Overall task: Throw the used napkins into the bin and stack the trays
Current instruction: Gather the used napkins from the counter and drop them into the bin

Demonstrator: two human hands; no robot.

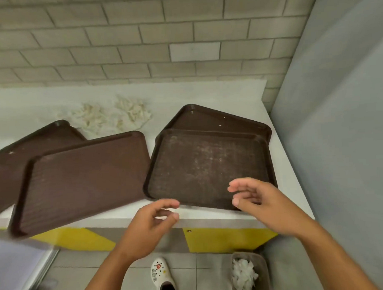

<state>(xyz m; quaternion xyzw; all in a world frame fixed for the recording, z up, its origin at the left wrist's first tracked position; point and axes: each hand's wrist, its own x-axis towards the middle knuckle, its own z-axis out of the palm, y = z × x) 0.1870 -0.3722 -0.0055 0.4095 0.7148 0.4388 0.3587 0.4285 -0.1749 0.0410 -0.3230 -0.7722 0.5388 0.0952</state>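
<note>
Several brown trays lie on the white counter point(206, 92). On the right, one tray point(200, 166) sits askew on top of another point(218, 120). In the middle lies a third tray point(85, 181), overlapping a fourth point(34, 141) at the far left. Two crumpled napkins point(92, 120) point(133, 111) lie at the back of the counter. My right hand point(260, 201) hovers with relaxed fingers over the near right corner of the top right tray, holding nothing. My left hand point(150, 222) hangs loosely curled and empty just off the counter's front edge. A grey bin point(264, 263) on the floor holds white napkins.
A brick wall runs behind the counter and a grey panel point(337, 118) closes it on the right. The counter front is yellow and grey point(222, 239). My white shoe point(161, 274) stands on the tiled floor beside the bin.
</note>
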